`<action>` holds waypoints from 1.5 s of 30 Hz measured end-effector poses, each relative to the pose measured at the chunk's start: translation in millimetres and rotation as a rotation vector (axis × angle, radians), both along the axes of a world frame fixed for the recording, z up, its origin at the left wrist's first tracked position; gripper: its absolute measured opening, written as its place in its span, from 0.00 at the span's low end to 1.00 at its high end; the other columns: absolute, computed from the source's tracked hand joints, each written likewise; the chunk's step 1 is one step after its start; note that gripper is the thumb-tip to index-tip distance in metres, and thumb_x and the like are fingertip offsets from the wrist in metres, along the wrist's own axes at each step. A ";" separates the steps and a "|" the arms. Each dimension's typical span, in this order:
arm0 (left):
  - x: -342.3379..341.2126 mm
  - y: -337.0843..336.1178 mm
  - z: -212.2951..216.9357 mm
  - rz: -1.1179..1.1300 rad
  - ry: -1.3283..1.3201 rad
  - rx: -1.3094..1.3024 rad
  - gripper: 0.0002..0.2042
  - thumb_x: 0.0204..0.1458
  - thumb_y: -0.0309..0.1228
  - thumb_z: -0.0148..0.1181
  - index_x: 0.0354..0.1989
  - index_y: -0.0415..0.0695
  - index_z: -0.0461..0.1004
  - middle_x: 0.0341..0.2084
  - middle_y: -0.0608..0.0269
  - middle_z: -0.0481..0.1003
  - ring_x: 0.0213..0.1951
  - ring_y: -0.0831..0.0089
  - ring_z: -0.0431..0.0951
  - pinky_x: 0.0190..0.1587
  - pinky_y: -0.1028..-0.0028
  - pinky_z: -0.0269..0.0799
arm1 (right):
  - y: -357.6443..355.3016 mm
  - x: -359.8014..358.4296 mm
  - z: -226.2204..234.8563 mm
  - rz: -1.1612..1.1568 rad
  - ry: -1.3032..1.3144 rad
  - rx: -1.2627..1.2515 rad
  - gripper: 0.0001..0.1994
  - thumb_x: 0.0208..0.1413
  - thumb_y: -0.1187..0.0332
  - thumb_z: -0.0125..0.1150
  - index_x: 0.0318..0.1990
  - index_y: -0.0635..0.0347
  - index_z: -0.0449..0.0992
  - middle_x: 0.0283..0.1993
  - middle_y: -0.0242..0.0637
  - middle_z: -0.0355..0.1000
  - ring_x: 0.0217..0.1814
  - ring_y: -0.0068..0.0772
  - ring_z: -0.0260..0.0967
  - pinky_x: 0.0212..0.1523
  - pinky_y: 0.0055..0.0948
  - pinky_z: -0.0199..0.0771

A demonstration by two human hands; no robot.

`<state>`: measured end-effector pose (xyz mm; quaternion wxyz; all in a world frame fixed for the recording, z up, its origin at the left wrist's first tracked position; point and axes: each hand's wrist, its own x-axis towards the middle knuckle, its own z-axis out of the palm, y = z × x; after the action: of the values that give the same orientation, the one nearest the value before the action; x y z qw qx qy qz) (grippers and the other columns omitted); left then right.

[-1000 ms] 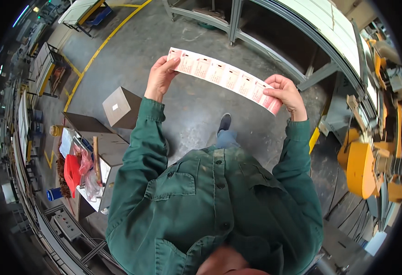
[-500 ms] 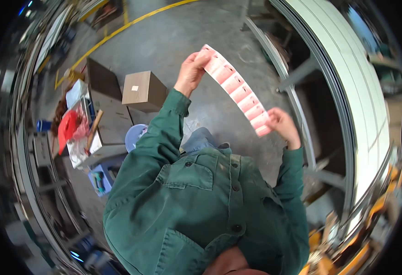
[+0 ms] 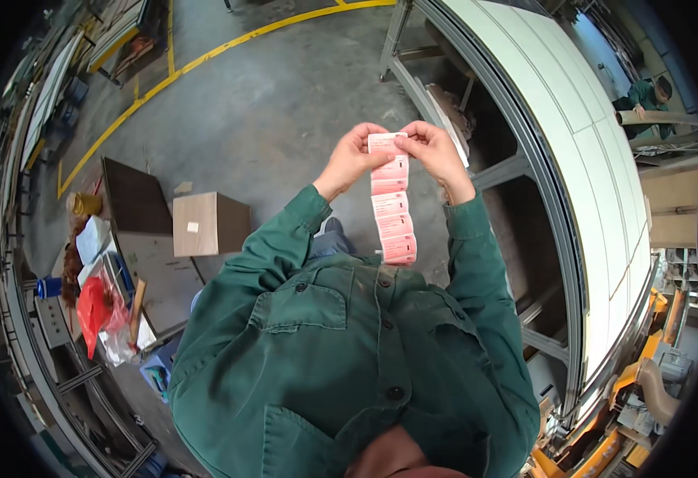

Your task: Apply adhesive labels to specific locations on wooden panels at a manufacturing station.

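Note:
A strip of pink and white labels hangs down in front of my body, its sections printed and slightly folded against one another. My left hand pinches its top left edge between thumb and fingers. At the top right corner my right hand grips the same strip, thumb on the front. Both hands are close together at the upper end, while the lower end dangles free near my green jacket.
On my right runs a long white-topped bench with a metal frame. To the left stand a wooden box and a cabinet bearing a red bag. A yellow line crosses the floor. Another person is at far right.
My right hand has left the strip's far end and moved up beside my left hand at the top. The strip, earlier stretched diagonally, now hangs down. My view has shifted.

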<state>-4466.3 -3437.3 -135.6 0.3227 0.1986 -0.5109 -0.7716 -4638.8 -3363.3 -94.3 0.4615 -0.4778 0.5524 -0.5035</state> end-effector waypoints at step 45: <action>-505.2 -416.0 16.1 -0.220 -0.033 0.351 0.08 0.55 0.29 0.61 0.40 0.40 0.75 0.31 0.64 0.78 0.30 0.75 0.79 0.32 0.74 0.77 | -308.5 -391.0 -65.2 -0.235 -0.354 0.171 0.13 0.56 0.67 0.61 0.48 0.58 0.75 0.42 0.27 0.76 0.38 0.12 0.71 0.37 0.14 0.67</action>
<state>-4971.6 -3853.3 -119.4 0.1886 0.2077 -0.3925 -0.8759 -5029.8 -3671.8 -159.5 0.5284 -0.2735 0.5554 -0.5810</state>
